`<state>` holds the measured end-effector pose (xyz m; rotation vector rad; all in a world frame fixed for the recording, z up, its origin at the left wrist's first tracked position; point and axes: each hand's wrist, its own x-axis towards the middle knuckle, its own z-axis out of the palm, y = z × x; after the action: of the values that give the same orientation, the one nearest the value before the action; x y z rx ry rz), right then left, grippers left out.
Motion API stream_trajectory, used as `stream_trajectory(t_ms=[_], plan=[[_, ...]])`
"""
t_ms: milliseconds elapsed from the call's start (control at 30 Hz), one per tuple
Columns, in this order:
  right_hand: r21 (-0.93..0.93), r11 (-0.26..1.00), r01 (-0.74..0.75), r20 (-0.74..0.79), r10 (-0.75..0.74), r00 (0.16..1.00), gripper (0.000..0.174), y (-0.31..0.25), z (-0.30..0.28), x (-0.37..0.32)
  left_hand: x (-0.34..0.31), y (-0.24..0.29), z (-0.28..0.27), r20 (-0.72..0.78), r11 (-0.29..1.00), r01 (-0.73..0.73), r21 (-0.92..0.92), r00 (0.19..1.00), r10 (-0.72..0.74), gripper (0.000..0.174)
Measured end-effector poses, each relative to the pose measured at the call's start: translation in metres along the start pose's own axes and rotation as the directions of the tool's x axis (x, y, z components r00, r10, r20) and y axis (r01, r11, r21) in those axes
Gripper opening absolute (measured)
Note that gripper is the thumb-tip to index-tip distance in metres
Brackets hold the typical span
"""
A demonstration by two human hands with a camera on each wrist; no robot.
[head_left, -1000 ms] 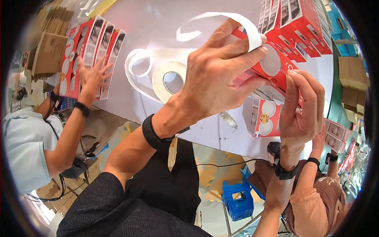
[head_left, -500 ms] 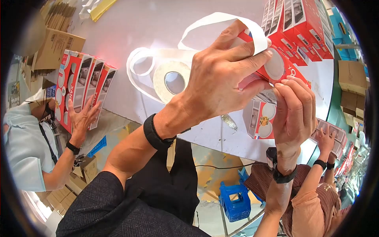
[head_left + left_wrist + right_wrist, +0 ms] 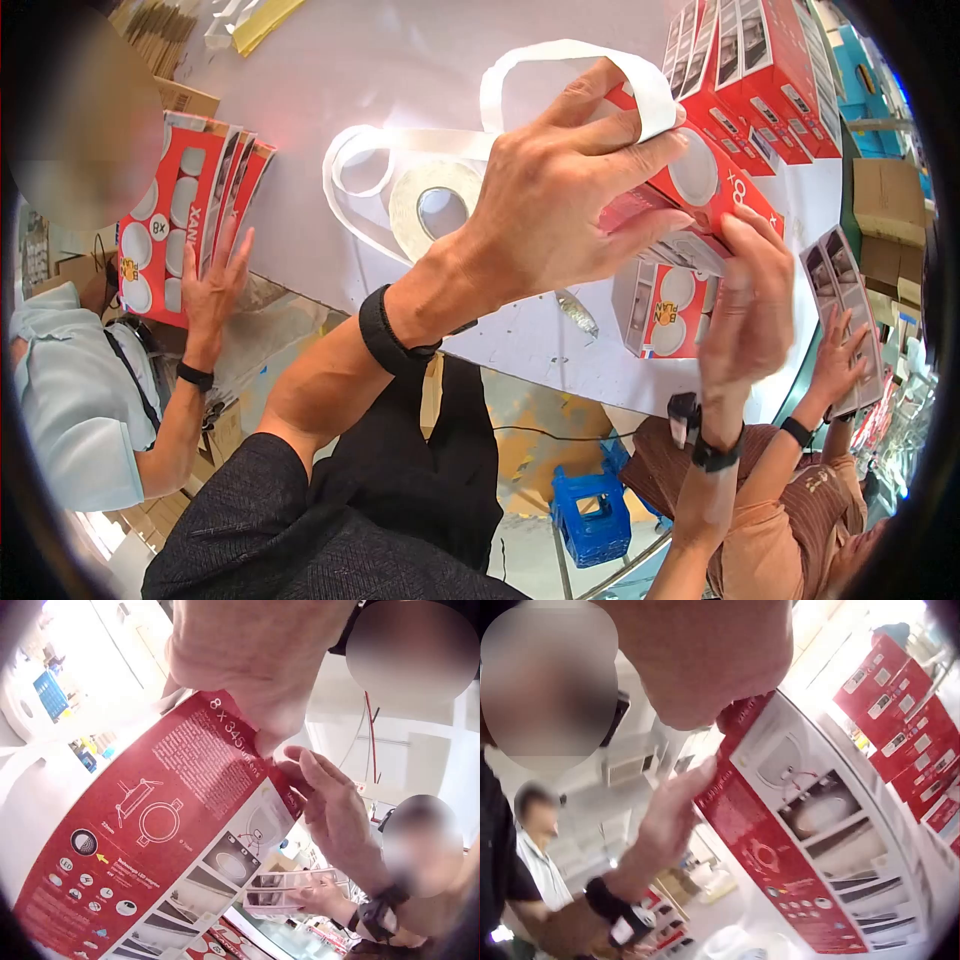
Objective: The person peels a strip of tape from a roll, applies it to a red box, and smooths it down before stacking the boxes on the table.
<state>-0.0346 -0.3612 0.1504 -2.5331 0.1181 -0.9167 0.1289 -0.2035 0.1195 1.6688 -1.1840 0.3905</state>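
My left hand point(image 3: 560, 190) grips a red and white carton of LED downlights point(image 3: 695, 180), holding it tilted above the table. A loop of white tape point(image 3: 655, 95) passes over its fingers, trailing back toward the tape roll point(image 3: 405, 205) lying on the table. At the other end of the carton, the fingers of my right hand point(image 3: 755, 300) bend over the edge, blurred by motion. The left wrist view shows the carton's printed back point(image 3: 150, 810), with the right hand point(image 3: 337, 810) at its corner. From the right wrist, the carton's photo side point(image 3: 840, 825) shows.
Another red carton point(image 3: 675, 315) and a small clear packet point(image 3: 578, 315) lie on the white table. Stacked red cartons point(image 3: 790, 90) stand at the back right. People on both sides handle cartons. A blue stool point(image 3: 590, 515) stands below the table edge.
My right hand's fingers have shifted along the carton's end, the thumb parting from the fingertips. The tape loop has swung upright beside my left hand. The person at left has drawn several cartons toward themselves.
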Motion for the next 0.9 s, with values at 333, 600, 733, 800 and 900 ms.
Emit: stream_trajectory(t_ms=[333,600,733,800,900], plan=[[-0.235,0.971,0.045,0.328,0.036,0.944,0.066,-0.008,-0.005,0.040,-0.009,0.006,-0.010,0.070,0.996,0.069,-0.063,0.995,-0.065,0.049],[0.085,0.976,-0.201,0.398,0.152,0.905,0.062,0.000,-0.021,0.076,-0.044,0.084,-0.075,-0.099,0.961,0.166,-0.221,0.977,-0.191,0.047],[-0.067,0.995,0.076,0.218,-0.060,0.974,0.065,-0.043,0.008,0.126,-0.174,0.155,-0.036,0.560,0.802,0.462,-0.378,0.804,-0.199,0.041],[-0.054,0.961,0.270,0.196,-0.255,0.947,0.072,-0.057,0.064,0.142,-0.157,0.170,-0.047,0.935,0.853,0.419,-0.311,0.298,0.194,0.034],[-0.086,0.906,0.415,0.286,-0.377,0.881,0.083,-0.044,0.178,0.123,-0.200,0.209,-0.015,0.901,0.835,0.368,-0.409,0.306,0.306,0.016]])
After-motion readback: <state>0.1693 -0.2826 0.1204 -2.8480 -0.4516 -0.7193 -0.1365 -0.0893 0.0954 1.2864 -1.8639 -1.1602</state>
